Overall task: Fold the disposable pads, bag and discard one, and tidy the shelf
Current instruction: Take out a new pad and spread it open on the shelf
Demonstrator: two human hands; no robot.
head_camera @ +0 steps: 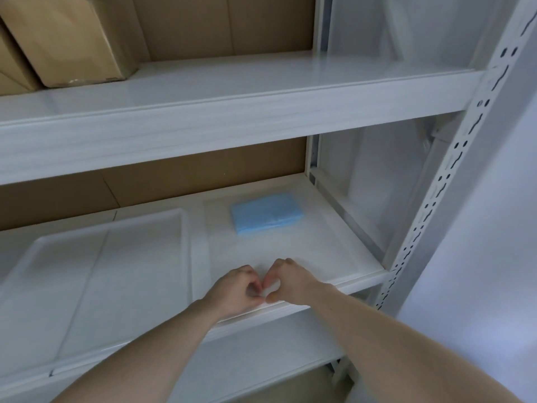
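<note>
A folded blue disposable pad (268,212) lies inside a clear plastic bag (290,242) that is spread flat on the middle shelf (363,274). My left hand (235,289) and my right hand (287,279) meet at the bag's near edge, close to the shelf's front lip. Both hands pinch the clear plastic there between thumb and fingers, fingertips almost touching each other. The pad sits well behind the hands, toward the back right of the shelf.
A white plastic tray (101,286) fills the left of the same shelf. Cardboard boxes (66,39) stand on the upper shelf at left. A perforated white upright (453,175) frames the right side, and brown cardboard backs the shelving.
</note>
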